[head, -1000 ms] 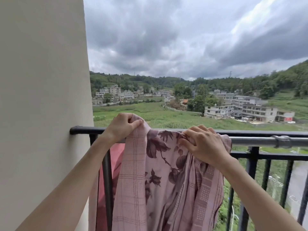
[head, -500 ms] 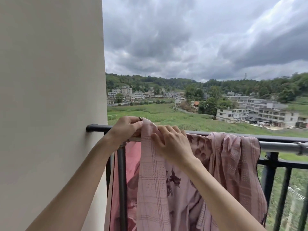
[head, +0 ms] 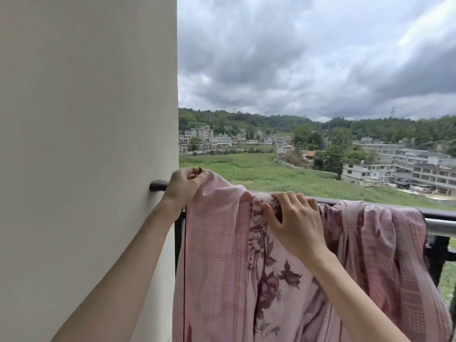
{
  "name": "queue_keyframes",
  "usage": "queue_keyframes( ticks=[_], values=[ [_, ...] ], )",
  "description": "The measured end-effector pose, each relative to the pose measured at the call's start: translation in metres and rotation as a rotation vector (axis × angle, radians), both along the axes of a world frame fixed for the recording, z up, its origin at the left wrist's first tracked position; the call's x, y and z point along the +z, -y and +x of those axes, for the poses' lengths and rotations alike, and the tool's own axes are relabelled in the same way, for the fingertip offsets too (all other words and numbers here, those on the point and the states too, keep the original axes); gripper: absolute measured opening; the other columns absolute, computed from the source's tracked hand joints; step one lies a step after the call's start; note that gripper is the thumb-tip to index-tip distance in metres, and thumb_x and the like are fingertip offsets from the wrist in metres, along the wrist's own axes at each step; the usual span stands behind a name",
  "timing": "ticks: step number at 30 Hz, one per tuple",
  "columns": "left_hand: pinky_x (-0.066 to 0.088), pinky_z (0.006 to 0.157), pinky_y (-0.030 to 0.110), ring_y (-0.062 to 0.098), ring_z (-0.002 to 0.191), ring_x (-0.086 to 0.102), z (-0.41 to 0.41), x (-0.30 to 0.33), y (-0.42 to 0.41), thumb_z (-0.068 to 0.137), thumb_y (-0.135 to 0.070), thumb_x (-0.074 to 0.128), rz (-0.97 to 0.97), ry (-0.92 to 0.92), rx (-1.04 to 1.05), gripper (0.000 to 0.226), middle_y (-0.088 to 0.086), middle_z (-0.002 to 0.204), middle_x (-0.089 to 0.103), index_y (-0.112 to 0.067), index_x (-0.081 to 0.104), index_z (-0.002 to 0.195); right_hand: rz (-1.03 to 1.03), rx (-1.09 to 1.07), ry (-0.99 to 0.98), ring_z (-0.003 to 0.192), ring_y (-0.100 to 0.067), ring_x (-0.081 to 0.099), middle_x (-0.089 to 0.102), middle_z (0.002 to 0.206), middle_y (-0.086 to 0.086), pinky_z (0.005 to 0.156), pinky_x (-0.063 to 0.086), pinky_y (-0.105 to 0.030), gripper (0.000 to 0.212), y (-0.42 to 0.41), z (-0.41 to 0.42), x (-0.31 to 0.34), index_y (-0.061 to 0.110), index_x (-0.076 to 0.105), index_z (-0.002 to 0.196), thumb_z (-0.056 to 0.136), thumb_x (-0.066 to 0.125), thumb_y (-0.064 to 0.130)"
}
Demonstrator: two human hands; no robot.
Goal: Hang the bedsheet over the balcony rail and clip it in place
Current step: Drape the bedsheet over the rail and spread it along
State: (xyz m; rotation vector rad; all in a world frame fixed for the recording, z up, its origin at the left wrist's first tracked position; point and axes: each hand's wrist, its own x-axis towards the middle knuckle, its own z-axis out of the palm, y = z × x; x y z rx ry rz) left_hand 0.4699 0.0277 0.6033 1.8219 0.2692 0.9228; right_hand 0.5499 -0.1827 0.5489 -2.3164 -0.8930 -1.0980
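Observation:
A pink bedsheet (head: 222, 255) with a checked weave and dark purple flowers hangs over the black balcony rail (head: 436, 214), bunched toward the right. My left hand (head: 185, 185) pinches the sheet's top corner at the rail's left end, close to the wall, and a small dark thing shows between its fingertips. My right hand (head: 293, 223) grips a gathered fold of the sheet on top of the rail, a little right of the left hand. No clip can be clearly made out.
A cream wall (head: 86, 156) fills the left half, and the rail's end cap (head: 158, 185) meets it. A silver tube (head: 441, 227) runs along under the top rail at right. Black vertical bars (head: 438, 257) stand below. Fields and buildings lie far beyond.
The view has swung left, so the wall takes up more of the frame. My right hand slid along the rail and now grips a fold; more sheet lies spread to its right.

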Motion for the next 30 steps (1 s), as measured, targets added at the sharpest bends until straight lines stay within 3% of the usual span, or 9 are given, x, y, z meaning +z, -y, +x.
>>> queue_keyframes(
  ticks=[3, 6, 8, 11, 15, 18, 21, 25, 30],
  values=[
    [0.048, 0.059, 0.012, 0.0, 0.066, 0.057, 0.019, -0.013, 0.006, 0.087, -0.024, 0.06, 0.083, -0.084, -0.056, 0.015, -0.01, 0.072, 0.064, -0.024, 0.066, 0.073, 0.039, -0.058, 0.044, 0.082, -0.025, 0.058, 0.066, 0.086, -0.005, 0.081, 0.026, -0.032, 0.045, 0.019, 0.027, -0.002, 0.011, 0.063, 0.091, 0.085, 0.031, 0.043],
    [0.048, 0.066, 0.022, 0.01, 0.073, 0.057, 0.042, -0.011, 0.008, 0.09, -0.025, 0.055, 0.13, -0.075, 0.016, 0.021, -0.005, 0.073, 0.065, -0.018, 0.067, 0.075, 0.051, -0.081, 0.024, 0.081, -0.026, 0.057, 0.066, 0.083, -0.006, 0.08, 0.025, -0.032, 0.037, 0.028, 0.053, -0.002, 0.01, 0.063, 0.087, 0.084, 0.035, 0.035],
    [0.044, 0.067, 0.028, 0.018, 0.079, 0.058, 0.052, -0.01, 0.007, 0.09, -0.032, 0.055, 0.34, -0.152, 0.226, 0.023, 0.003, 0.084, 0.067, -0.013, 0.066, 0.083, 0.061, -0.07, 0.006, 0.082, -0.026, 0.057, 0.065, 0.084, -0.007, 0.082, 0.025, -0.033, 0.03, 0.026, 0.062, -0.003, 0.01, 0.063, 0.087, 0.084, 0.04, 0.029],
    [0.042, 0.075, 0.037, 0.028, 0.091, 0.056, 0.05, -0.015, 0.011, 0.083, -0.046, 0.058, 0.713, -0.254, 0.567, 0.038, 0.009, 0.099, 0.059, -0.011, 0.053, 0.096, 0.078, -0.027, 0.017, 0.089, -0.026, 0.057, 0.067, 0.091, -0.007, 0.088, 0.025, -0.032, 0.032, 0.029, 0.064, -0.003, 0.011, 0.064, 0.095, 0.084, 0.039, 0.027],
    [0.04, 0.094, 0.045, 0.028, 0.108, 0.054, 0.059, -0.032, 0.035, 0.09, -0.039, 0.047, 0.939, -0.018, 0.481, 0.04, 0.011, 0.113, 0.059, -0.009, 0.051, 0.116, 0.119, 0.034, -0.04, 0.111, -0.021, 0.053, 0.064, 0.118, -0.001, 0.103, 0.02, -0.036, 0.036, 0.017, 0.059, 0.006, 0.02, 0.059, 0.12, 0.094, 0.041, 0.036],
    [0.029, 0.103, 0.037, 0.02, 0.113, 0.052, 0.128, -0.046, 0.072, 0.095, -0.046, 0.022, 0.924, -0.111, 0.346, 0.048, 0.001, 0.119, 0.061, -0.02, 0.052, 0.121, 0.006, 0.048, -0.053, 0.117, -0.018, 0.051, 0.062, 0.124, 0.002, 0.105, 0.02, -0.036, 0.043, 0.006, 0.107, 0.013, 0.023, 0.053, 0.127, 0.096, 0.033, 0.044],
    [0.024, 0.096, 0.033, 0.019, 0.1, 0.051, 0.171, -0.061, 0.077, 0.094, -0.051, 0.007, 1.004, -0.171, 0.411, 0.057, -0.004, 0.102, 0.063, -0.025, 0.056, 0.108, -0.077, -0.035, 0.007, 0.101, -0.019, 0.058, 0.068, 0.107, 0.003, 0.089, 0.027, -0.035, 0.045, 0.019, 0.154, 0.008, 0.023, 0.061, 0.108, 0.096, 0.027, 0.05],
    [0.026, 0.092, 0.035, 0.022, 0.09, 0.051, 0.203, -0.072, 0.073, 0.095, -0.045, 0.014, 0.972, -0.09, 0.462, 0.048, -0.001, 0.089, 0.062, -0.021, 0.056, 0.093, -0.042, -0.146, 0.123, 0.075, -0.024, 0.063, 0.07, 0.078, -0.001, 0.074, 0.036, -0.035, 0.049, 0.061, 0.192, -0.004, 0.016, 0.065, 0.076, 0.094, 0.031, 0.047],
    [0.024, 0.093, 0.036, 0.028, 0.093, 0.054, 0.216, -0.069, 0.12, 0.094, -0.04, 0.025, 0.904, -0.053, 0.441, 0.042, 0.006, 0.09, 0.065, -0.015, 0.059, 0.093, 0.068, -0.202, 0.195, 0.064, -0.025, 0.058, 0.067, 0.067, -0.007, 0.071, 0.037, -0.036, 0.047, 0.149, 0.224, -0.01, 0.008, 0.062, 0.067, 0.091, 0.031, 0.034]
  ],
)
